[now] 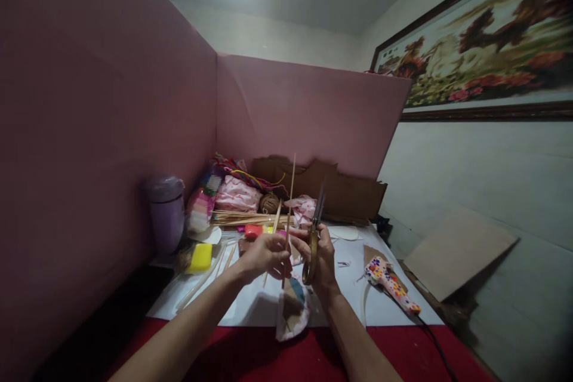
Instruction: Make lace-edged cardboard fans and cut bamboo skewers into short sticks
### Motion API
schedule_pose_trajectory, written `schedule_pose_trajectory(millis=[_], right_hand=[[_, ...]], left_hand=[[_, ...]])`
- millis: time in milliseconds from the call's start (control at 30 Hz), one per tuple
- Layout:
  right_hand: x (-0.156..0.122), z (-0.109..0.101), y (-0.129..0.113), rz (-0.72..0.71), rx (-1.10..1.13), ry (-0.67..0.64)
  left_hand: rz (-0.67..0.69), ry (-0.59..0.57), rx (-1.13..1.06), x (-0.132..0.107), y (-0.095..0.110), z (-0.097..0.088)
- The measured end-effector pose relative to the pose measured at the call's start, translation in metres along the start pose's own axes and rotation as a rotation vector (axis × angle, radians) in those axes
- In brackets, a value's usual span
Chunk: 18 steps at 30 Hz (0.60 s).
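Between the fingers of my left hand (267, 255) is a thin wooden stick (292, 191), held nearly upright with its tip pointing up. My right hand (326, 256) grips a pair of scissors (319, 209) by the dark gold handles, blades pointing up. The fingertips of both hands come close together around the stick; whether the right ones touch it, I cannot tell. Below them, over the front edge of the white sheet, is a curved cardboard piece (293, 310) edged with pale pink fabric. Its upper part is partly hidden by my fingers.
A floral glue gun (391, 286) with a dark cord lies at the right. At left stand a purple lidded cup (165, 215) and a yellow block (201, 258). Behind are bundled sticks (246, 218), a twine ball (269, 203), pink fabric (237, 193) and torn cardboard (353, 194) against pink panels.
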State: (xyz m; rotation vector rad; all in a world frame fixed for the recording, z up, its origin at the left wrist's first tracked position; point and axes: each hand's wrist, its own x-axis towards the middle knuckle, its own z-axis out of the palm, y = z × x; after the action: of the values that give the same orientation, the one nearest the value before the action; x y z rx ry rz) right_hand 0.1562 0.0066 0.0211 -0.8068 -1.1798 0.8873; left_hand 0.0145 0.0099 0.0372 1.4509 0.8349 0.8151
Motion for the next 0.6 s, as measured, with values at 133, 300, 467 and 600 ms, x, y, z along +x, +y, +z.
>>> schedule_pose_trajectory(millis=[133,300,467,600], right_hand=[[0.002,-0.002,-0.002,0.022,0.011,0.002],[0.002,0.000,-0.002,0.050,0.025,-0.007],[0.000,0.004,0.002,0.059,0.037,-0.034],[-0.004,0.008,0.011,0.061,-0.015,-0.051]], left_hand=[[-0.020,-0.168,-0.040,0.003,-0.018,-0.001],[-0.045,-0.228,-0.012,-0.007,-0.030,-0.010],[0.039,-0.163,-0.168,-0.016,-0.026,-0.002],[0.072,0.080,-0.419,-0.012,-0.030,0.016]])
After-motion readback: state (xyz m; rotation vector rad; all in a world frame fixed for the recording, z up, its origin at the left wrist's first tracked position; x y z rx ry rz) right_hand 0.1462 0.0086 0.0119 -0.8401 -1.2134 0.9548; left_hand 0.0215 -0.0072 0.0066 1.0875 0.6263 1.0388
